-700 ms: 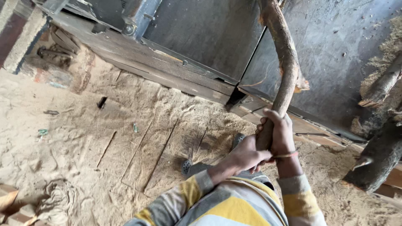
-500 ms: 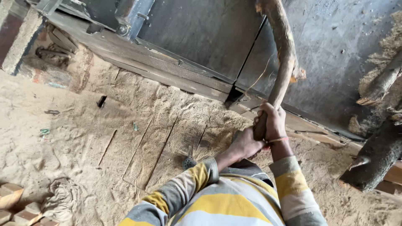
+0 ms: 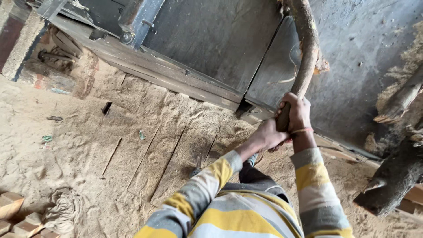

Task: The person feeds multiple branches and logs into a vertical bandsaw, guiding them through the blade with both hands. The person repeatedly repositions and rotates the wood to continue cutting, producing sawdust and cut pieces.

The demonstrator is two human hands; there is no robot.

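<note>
Curved brown bark-covered wooden pole (image 3: 304,57) stands against grey metal panel (image 3: 211,39), far right. Right hand (image 3: 297,112) and left hand (image 3: 271,135) both clenched round its lower end. Risk: loose sawdust floor (image 3: 88,141) underfoot, feet could slip, pole swings.

Colours in view, mostly brown and grey.
My sleeves (image 3: 308,185) are striped yellow, grey and white. Branch (image 3: 304,57) I grip is brown. Metal panel (image 3: 211,39) dark grey, sawdust floor (image 3: 88,145) tan, wood blocks (image 3: 11,211) light brown.
</note>
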